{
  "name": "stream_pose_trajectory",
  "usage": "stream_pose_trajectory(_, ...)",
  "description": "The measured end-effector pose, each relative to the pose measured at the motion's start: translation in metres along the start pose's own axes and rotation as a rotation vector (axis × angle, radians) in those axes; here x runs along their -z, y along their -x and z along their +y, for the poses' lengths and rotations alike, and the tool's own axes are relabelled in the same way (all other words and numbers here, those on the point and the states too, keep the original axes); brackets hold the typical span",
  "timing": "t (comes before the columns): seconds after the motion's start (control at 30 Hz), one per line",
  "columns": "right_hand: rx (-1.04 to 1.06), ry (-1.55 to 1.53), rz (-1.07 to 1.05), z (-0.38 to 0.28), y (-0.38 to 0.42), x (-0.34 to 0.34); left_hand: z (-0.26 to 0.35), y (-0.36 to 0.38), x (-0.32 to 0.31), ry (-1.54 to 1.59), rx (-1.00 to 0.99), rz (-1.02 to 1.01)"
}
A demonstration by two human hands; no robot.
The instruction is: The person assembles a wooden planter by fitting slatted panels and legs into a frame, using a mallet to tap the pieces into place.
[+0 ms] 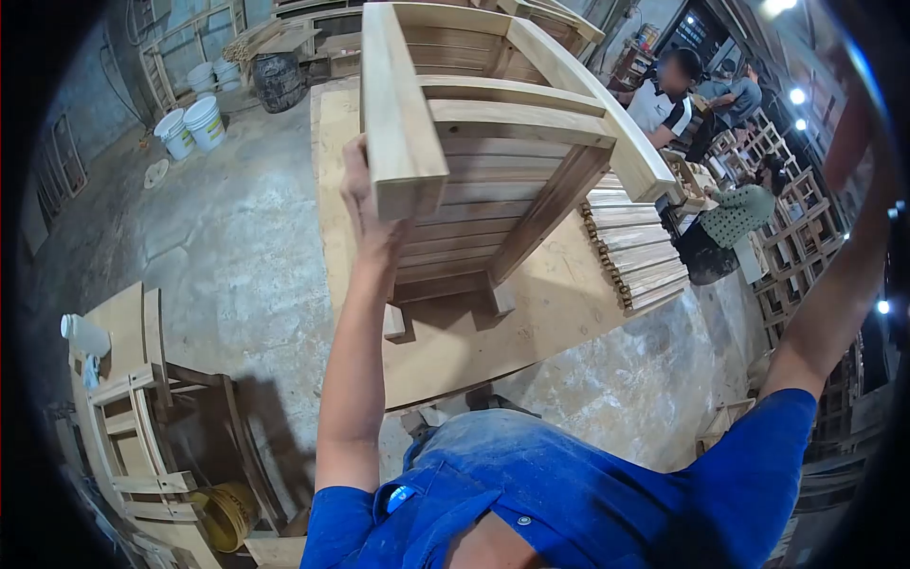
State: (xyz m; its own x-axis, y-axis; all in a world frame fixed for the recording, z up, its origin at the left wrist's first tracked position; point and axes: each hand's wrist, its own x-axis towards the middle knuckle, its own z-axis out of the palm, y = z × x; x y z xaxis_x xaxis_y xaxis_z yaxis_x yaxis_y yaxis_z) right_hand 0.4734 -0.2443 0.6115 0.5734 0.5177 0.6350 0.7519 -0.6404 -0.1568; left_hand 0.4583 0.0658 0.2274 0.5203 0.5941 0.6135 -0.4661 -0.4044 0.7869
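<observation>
A pale wooden furniture frame with slatted sides stands in front of me, its thick post end pointing toward me. My left hand is closed around the left side of that post, with part of the fingers hidden behind the wood. My right arm is raised far to the right, away from the frame. My right hand is a dark blur at the edge of the view, and its fingers cannot be made out. Under the frame lies a plywood board.
Bundled wooden slats lie right of the frame. White buckets and a dark barrel stand at the back left. A wooden stand with a white jug is at lower left. Several people work at the right, near stacked frames.
</observation>
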Motion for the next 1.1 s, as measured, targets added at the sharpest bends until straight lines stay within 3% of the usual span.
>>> stream_pose_trajectory(0.1, -0.028, 0.134, 0.080, 0.038, -0.020, 0.013, -0.010, 0.002, -0.004, -0.083, -0.017, 0.084)
stream_pose_trajectory(0.13, -0.059, 0.162, 0.041, 0.056, -0.021, 0.003, -0.018, 0.004, -0.003, -0.095, -0.026, 0.086)
stream_pose_trajectory(0.2, -0.104, 0.265, -0.141, 0.108, -0.020, -0.032, -0.028, 0.011, 0.001, -0.468, -0.233, -0.008)
stream_pose_trajectory(0.27, 0.016, 0.430, -0.424, 0.173, 0.016, -0.110, -0.018, 0.012, -0.005, -0.415, -0.155, 0.016)
stream_pose_trajectory(0.3, 0.121, 0.457, -0.515, 0.189, 0.044, -0.147, -0.016, 0.010, -0.009, -0.268, -0.013, 0.033)
stream_pose_trajectory(0.33, 0.110, 0.455, -0.565, 0.210, 0.048, -0.159, -0.013, 0.014, -0.004, -0.135, 0.137, 0.030)
stream_pose_trajectory(0.37, 0.020, 0.432, -0.578, 0.236, 0.045, -0.152, -0.007, 0.015, -0.003, -0.207, 0.260, 0.032)
stream_pose_trajectory(0.4, -0.009, 0.380, -0.542, 0.260, 0.045, -0.151, 0.000, 0.017, -0.002, -0.279, 0.384, 0.026)
stream_pose_trajectory(0.47, -0.110, 0.041, -0.437, 0.284, 0.075, -0.162, -0.014, 0.014, -0.005, -0.125, 0.145, 0.134)
stream_pose_trajectory(0.5, -0.056, -0.041, -0.250, 0.327, 0.096, -0.192, -0.013, 0.015, -0.003, -0.133, 0.132, 0.142)
stream_pose_trajectory(0.57, -0.266, -0.032, -0.211, 0.352, 0.145, -0.236, -0.013, 0.018, 0.004, -0.209, 0.313, 0.065)
stream_pose_trajectory(0.6, -0.282, -0.074, -0.202, 0.380, 0.184, -0.279, -0.030, 0.023, 0.009, -0.222, 0.307, 0.074)
stream_pose_trajectory(0.63, -0.364, -0.174, -0.303, 0.376, 0.215, -0.301, -0.060, 0.027, 0.016, -0.191, 0.328, 0.128)
stream_pose_trajectory(0.7, -0.509, -0.199, -0.534, 0.354, 0.255, -0.336, -0.068, 0.023, 0.036, -0.454, 0.130, 0.025)
stream_pose_trajectory(0.73, -0.577, -0.198, -0.652, 0.343, 0.274, -0.353, -0.053, 0.025, 0.026, -0.468, 0.124, 0.023)
stream_pose_trajectory(0.8, -0.153, 0.018, -0.408, 0.385, 0.364, -0.449, -0.023, 0.032, -0.003, -0.201, 0.111, 0.272)
stream_pose_trajectory(0.83, -0.160, -0.012, -0.410, 0.378, 0.378, -0.447, -0.026, 0.034, -0.009, -0.264, 0.002, 0.321)
stream_pose_trajectory(0.9, -0.195, -0.057, -0.426, 0.360, 0.387, -0.435, -0.033, 0.042, -0.006, -0.187, 0.074, 0.319)
stream_pose_trajectory(0.93, -0.306, -0.131, -0.596, 0.355, 0.386, -0.425, -0.036, 0.047, -0.008, -0.100, 0.154, 0.331)
stream_pose_trajectory(0.97, -0.412, -0.204, -0.764, 0.355, 0.388, -0.419, -0.039, 0.046, -0.016, 0.009, 0.221, 0.481)
stream_pose_trajectory(1.1, -0.391, -0.249, -0.679, 0.372, 0.414, -0.419, -0.033, 0.074, -0.057, 0.040, 0.128, 0.491)
